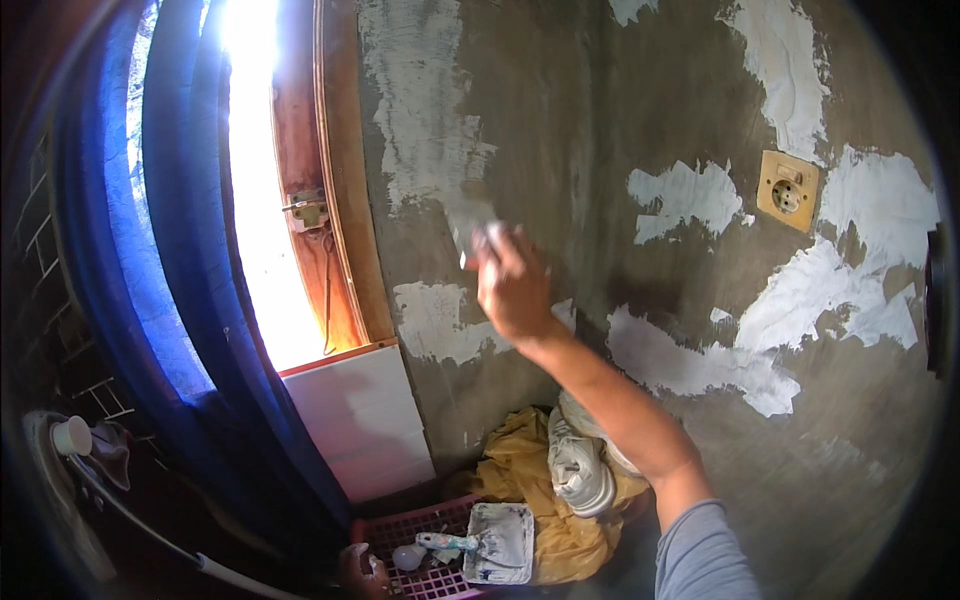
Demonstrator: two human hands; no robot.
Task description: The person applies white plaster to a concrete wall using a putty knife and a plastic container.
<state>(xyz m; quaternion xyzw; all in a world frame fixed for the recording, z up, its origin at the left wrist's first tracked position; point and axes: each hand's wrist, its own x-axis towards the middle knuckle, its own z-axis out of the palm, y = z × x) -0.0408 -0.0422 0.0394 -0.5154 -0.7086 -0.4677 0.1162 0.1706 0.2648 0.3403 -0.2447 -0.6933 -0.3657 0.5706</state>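
Observation:
My right hand (515,283) is raised at the wall, its fingers closed round a putty knife (468,258). The blade is smeared by motion and lies against or close to the grey wall (540,130), between two patches of white filler (425,150). Below, a square white filler tray (512,540) rests over a pink plastic basket (440,520). Across the tray lies a second, filler-stained tool (447,542) with a pale handle. My left hand is not to be seen.
A yellowed wall socket (788,192) sits at right amid white filler patches (690,200). Left are a wooden window frame (345,180) and a blue curtain (195,200). Yellow-brown cloth (560,540), a white shoe (582,475) and a light bulb (407,557) lie below.

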